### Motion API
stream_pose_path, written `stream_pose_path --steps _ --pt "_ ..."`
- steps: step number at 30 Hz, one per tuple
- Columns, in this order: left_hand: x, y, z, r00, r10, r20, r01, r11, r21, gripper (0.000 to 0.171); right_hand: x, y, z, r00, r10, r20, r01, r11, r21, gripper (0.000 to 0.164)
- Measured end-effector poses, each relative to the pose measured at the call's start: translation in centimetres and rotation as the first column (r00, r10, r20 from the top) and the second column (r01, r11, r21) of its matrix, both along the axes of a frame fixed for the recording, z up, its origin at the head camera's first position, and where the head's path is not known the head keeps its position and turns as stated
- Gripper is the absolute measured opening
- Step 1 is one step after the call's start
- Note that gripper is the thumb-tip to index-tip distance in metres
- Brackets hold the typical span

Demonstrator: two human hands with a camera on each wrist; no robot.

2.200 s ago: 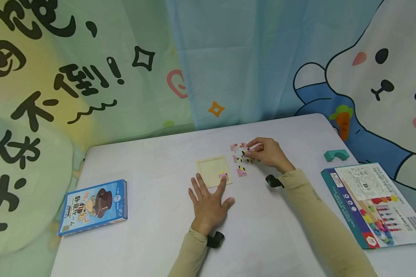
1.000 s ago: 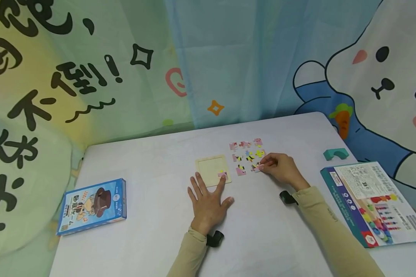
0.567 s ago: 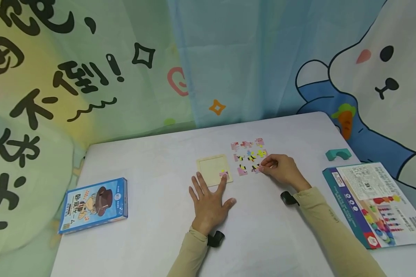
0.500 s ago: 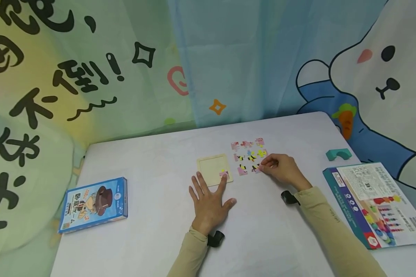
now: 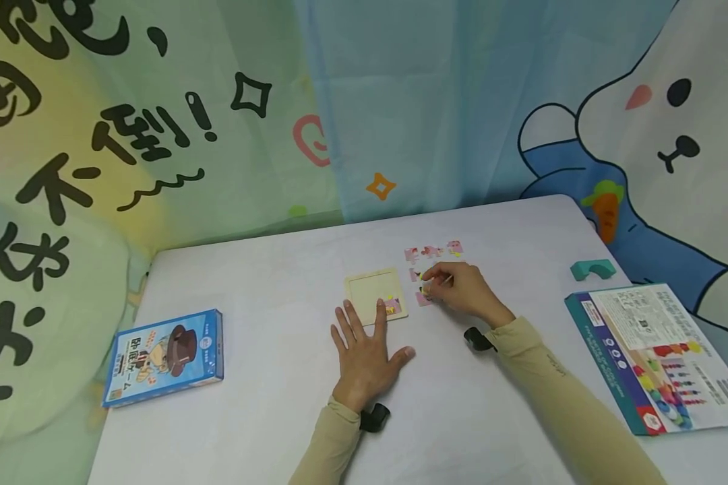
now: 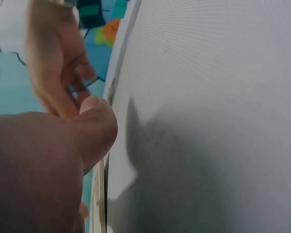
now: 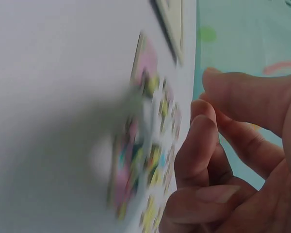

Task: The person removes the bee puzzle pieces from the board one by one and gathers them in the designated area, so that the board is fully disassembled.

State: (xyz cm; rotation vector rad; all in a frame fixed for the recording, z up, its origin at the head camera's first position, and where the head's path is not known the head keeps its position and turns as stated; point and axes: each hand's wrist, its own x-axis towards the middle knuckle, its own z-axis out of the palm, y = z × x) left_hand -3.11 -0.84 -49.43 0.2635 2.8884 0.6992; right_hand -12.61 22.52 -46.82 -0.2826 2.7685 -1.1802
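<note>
My left hand [image 5: 364, 364] lies with spread, straight fingers at the near edge of a small square wooden puzzle tray [image 5: 364, 277]. Its index fingertip overlaps the tray beside a pink-and-yellow puzzle piece [image 5: 394, 304] in the tray's near right corner. Over the loose puzzle pieces right of the tray is my right hand [image 5: 467, 289], its fingers loosely curled. The right wrist view shows thumb and fingertips [image 7: 211, 75] close together with no piece between them. One pink piece [image 7: 146, 60] lies nearest the tray there; more pieces appear blurred. In the head view the right hand hides several pieces.
A blue picture box [image 5: 164, 360] lies at the left of the white table [image 5: 267, 323]. On the right are a larger box [image 5: 661, 357] with a teal edge and a green arch block [image 5: 592, 269]. A printed cloth [image 5: 400, 101] hangs behind the table.
My right hand first touches a near-row piece at its right side, then lifts and moves left over the pieces. My left index finger has shifted left, off the piece in the tray.
</note>
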Motion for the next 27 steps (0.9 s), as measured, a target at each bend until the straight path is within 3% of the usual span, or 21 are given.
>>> stream_pose_path --steps 4,11,17,27 --pt "0.0 0.1 0.1 0.999 0.009 0.038 -0.008 1.000 -0.015 0.097 -0.4 -2.5 -0.2 0.996 0.090 0.001 -0.090 0.996 0.017 0.021" --pt "0.0 0.0 0.1 0.999 0.013 0.041 -0.011 1.000 -0.028 0.092 -0.5 -5.5 -0.1 0.975 0.221 0.002 -0.219 0.968 0.125 0.032" --pt "-0.1 0.1 0.4 0.998 0.007 0.060 -0.005 0.999 -0.040 0.090 -0.3 -6.6 -0.3 0.972 0.236 0.001 -0.229 0.945 0.234 0.029" --pt "-0.2 -0.1 0.5 0.999 0.006 0.047 -0.003 0.999 -0.052 0.087 0.1 -7.2 0.2 0.973 0.231 -0.020 -0.217 0.938 0.271 0.015"
